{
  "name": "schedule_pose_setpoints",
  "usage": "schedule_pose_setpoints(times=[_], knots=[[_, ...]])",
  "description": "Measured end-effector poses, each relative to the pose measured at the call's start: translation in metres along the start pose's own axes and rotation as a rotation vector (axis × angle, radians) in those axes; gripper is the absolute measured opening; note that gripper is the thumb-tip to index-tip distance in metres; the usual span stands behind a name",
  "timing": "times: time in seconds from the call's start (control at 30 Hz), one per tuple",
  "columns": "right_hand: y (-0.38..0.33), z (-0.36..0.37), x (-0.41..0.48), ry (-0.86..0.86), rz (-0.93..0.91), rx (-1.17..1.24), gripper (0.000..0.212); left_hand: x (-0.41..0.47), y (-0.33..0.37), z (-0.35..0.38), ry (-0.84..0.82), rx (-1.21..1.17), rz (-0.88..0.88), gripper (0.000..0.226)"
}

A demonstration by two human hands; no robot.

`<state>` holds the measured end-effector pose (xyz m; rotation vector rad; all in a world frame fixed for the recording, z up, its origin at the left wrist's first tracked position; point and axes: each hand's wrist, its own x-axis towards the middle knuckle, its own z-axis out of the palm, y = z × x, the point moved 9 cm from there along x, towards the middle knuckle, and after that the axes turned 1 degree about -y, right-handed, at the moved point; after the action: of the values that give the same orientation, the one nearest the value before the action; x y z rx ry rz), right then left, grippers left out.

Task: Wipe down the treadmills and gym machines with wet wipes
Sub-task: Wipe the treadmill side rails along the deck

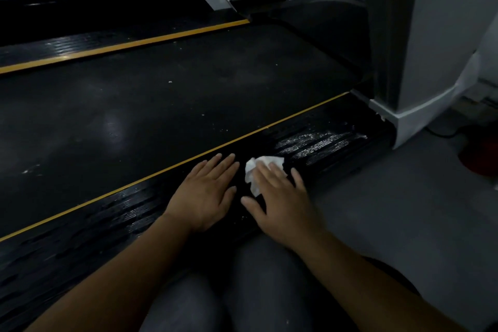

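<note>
Both hands are laid flat on the near side rail [94, 229] of a treadmill. The left hand [206, 191] is spread palm down on the bare black ribbed surface, its fingers straight and pointing far and right, and nothing is held in it. The right hand [280, 197] lies just to its right, also with straight, slightly splayed fingers, and a wet wipe [265, 163] is pressed against the rail beneath them.

The wet wipe is seen as a small, white, crumpled wad. Part of it is covered by the fingers, while its creased edges stick out to the left and on the far side of the fingertips. Pale, streaky residue is visible on the ribs of the rail just to the right of it, towards the grey upright column [431, 35].

A thin yellow stripe [269, 127] is run along the far edge of the rail, and beyond it the wide black belt [161, 89] is spread, dull, with small light specks scattered on it. A second yellow stripe [134, 43] marks the belt's far edge, and another dark treadmill deck [80, 8] is seen beyond that. Grey-clad knees [256, 277] are placed on the near side of the rail, between the forearms, and grey floor [390, 210] lies to the right.
</note>
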<state>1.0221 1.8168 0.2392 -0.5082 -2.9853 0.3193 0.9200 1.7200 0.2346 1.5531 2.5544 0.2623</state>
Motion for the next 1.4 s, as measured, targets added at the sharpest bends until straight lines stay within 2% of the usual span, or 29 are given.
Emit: schedule_pose_setpoints(times=[0.07,0.17,0.23,0.4,0.53,0.6,0.7,0.77,0.83,0.93,1.07,1.13,1.27,1.33,1.4], knots=[[0.010,-0.001,-0.007,0.026,-0.021,-0.024,0.077,0.000,0.000,0.000,-0.005,0.000,-0.005,0.085],[0.042,-0.010,0.015,0.008,0.114,-0.058,0.084,-0.001,0.001,-0.001,-0.009,0.009,-0.009,0.085],[0.035,-0.009,0.028,-0.030,0.146,-0.042,0.088,-0.001,0.001,0.000,-0.016,0.009,-0.007,0.084],[0.003,-0.001,-0.005,-0.009,-0.006,-0.028,0.079,-0.001,0.001,-0.001,-0.004,-0.014,-0.003,0.084],[0.036,-0.009,0.015,-0.057,0.123,-0.061,0.081,-0.001,0.002,-0.001,-0.017,0.002,-0.012,0.085],[0.022,-0.008,0.031,-0.075,0.133,-0.031,0.079,-0.001,0.002,-0.001,-0.013,0.001,-0.006,0.085],[-0.013,0.001,0.018,-0.072,0.019,0.014,0.085,-0.001,0.000,0.000,-0.008,-0.010,-0.011,0.084],[-0.008,0.005,0.001,-0.037,-0.034,-0.005,0.080,0.000,0.000,0.000,-0.014,-0.010,-0.014,0.085],[0.018,-0.005,0.007,0.025,0.023,-0.044,0.074,0.001,0.000,-0.002,-0.014,0.012,-0.018,0.085],[0.040,-0.007,0.040,-0.070,0.159,-0.046,0.069,0.000,0.001,-0.003,-0.016,0.028,-0.020,0.085],[0.001,-0.003,0.027,-0.033,0.045,0.001,0.075,0.001,0.000,-0.002,-0.004,0.007,-0.017,0.085],[0.004,-0.001,0.010,-0.025,0.000,-0.003,0.077,0.001,0.000,-0.001,-0.005,0.003,-0.016,0.084],[0.047,-0.009,0.043,-0.061,0.173,-0.050,0.071,0.000,0.002,-0.003,-0.013,0.002,-0.019,0.084],[0.033,-0.005,0.056,-0.085,0.170,-0.039,0.066,-0.001,0.001,-0.002,-0.016,0.005,-0.026,0.085],[0.008,-0.002,0.046,-0.095,0.085,-0.018,0.072,0.001,-0.004,-0.003,0.004,-0.013,-0.063,0.087]])
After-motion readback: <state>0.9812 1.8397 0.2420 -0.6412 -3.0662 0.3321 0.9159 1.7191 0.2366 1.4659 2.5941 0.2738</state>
